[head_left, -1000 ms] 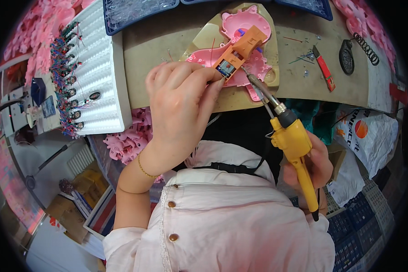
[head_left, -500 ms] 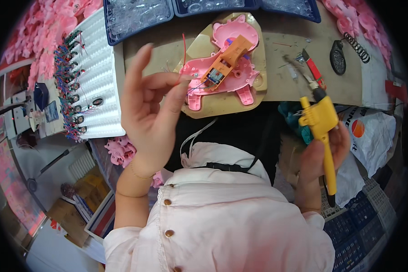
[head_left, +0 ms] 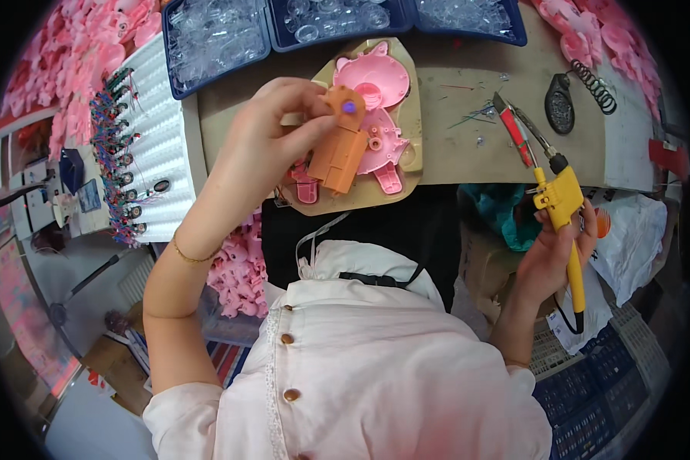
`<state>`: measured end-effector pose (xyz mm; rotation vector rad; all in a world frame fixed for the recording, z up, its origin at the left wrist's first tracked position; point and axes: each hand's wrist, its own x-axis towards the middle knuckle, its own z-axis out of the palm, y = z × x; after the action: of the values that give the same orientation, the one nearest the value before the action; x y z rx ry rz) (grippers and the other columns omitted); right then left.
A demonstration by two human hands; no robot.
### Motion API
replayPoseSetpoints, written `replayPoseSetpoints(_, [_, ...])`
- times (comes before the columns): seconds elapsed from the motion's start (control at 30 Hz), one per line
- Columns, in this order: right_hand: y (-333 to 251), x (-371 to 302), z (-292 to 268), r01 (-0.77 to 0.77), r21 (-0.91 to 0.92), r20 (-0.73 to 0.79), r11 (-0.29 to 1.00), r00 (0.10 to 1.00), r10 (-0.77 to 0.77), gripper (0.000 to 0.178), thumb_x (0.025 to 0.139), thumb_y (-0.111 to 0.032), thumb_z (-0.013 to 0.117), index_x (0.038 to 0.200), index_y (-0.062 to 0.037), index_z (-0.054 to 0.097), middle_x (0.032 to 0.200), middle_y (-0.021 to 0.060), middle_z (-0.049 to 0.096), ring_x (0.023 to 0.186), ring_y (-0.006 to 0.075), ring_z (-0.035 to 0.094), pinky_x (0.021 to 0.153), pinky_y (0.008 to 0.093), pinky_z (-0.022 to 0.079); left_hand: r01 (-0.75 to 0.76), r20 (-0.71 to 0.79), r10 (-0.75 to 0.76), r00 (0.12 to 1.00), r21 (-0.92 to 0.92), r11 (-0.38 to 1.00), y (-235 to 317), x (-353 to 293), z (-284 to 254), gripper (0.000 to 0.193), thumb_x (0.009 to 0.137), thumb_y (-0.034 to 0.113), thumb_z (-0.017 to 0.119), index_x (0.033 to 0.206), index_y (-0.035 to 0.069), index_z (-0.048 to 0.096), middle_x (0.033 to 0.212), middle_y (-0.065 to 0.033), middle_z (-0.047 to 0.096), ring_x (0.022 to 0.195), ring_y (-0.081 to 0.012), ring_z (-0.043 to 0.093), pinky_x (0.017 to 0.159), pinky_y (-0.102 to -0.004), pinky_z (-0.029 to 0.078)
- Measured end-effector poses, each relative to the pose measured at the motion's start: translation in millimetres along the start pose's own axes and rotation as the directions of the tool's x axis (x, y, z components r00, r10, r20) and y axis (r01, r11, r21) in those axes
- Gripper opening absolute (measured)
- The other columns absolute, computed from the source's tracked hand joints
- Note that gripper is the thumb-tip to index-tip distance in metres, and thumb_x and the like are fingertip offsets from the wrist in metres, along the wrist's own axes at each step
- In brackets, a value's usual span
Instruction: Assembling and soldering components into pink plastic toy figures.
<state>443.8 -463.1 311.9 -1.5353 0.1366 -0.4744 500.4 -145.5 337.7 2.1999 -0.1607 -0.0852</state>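
Orange plastic, matt and boxy, made up the housing (head_left: 337,157) I was watching through the head camera; its upper end was rounded, with a small violet disc (head_left: 349,107) set in it, while the lower part was a plain rectangular block with a raised lengthwise step and a short nub at the bottom edge; it stood tilted, rounded end away from the body, over the lower left part of a pink shell (head_left: 387,146) on a beige base (head_left: 412,159); whether it touched the shell, I could not tell.

My left hand (head_left: 280,123) had thumb and forefinger closed on that rounded end, near the disc; my right hand (head_left: 556,249) was off to the side, fingers curled round the handle of a yellow soldering gun (head_left: 563,195), whose metal nose pointed up the bench, just beside a red knife (head_left: 514,134); a dark oval object (head_left: 561,103) with a coiled spring (head_left: 594,88) lay farther right.
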Motion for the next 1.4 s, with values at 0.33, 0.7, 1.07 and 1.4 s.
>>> replayPoseSetpoints(0.33, [-1.0,-5.0,28.5,-0.077,0.04,0.27,0.996,0.961,0.064,0.048,0.087,-0.019,0.055,0.125,0.004,0.037,0.116,0.0192,0.052,0.097,0.0242,0.058,0.079,0.0324,0.05,0.054,-0.109,-0.046,0.993,0.072,0.996,11.9,-26.2,15.1,0.009,0.079,0.006,0.064,0.086,0.002,0.063,0.076,-0.0086,0.056,0.065,-0.021,0.056,0.058,-0.0296,0.044])
replayPoseSetpoints(0.7, [-16.9,-41.4,18.5,-0.087,0.112,0.423,0.99,0.906,0.031,0.063,0.081,-0.018,0.069,0.13,-0.0023,0.032,0.121,0.0195,0.05,0.111,0.0269,0.053,0.096,0.0388,0.041,0.003,-0.194,0.016,0.981,0.096,0.995,13.4,-33.9,26.9,0.007,0.076,0.006,0.066,0.08,0.002,0.062,0.07,-0.007,0.054,0.063,-0.018,0.055,0.056,-0.0282,0.044])
replayPoseSetpoints(1.07, [-16.8,-34.4,29.0,0.123,0.079,0.748,0.989,0.648,-0.14,0.067,0.074,-0.004,0.073,0.13,-0.0061,0.036,0.122,0.0313,0.046,0.107,0.0344,0.055,0.087,0.0378,0.047,-0.077,-0.251,0.097,0.963,0.091,0.993,4.6,-41.0,36.0,0.009,0.074,0.004,0.066,0.079,0.003,0.06,0.08,-0.0064,0.061,0.069,-0.0226,0.057,0.064,-0.031,0.045])
replayPoseSetpoints(1.4, [-11.6,-37.9,46.4,0.238,0.19,0.725,0.952,0.62,-0.3,0.057,0.081,-0.019,0.07,0.125,-0.0041,0.036,0.119,0.0374,0.045,0.107,0.0375,0.055,0.088,0.04,0.046,-0.132,-0.317,0.186,0.93,0.184,0.974,0.3,-42.9,43.2,0.01,0.071,0.004,0.068,0.078,0.005,0.06,0.083,-0.0056,0.061,0.072,-0.0235,0.057,0.064,-0.032,0.045])
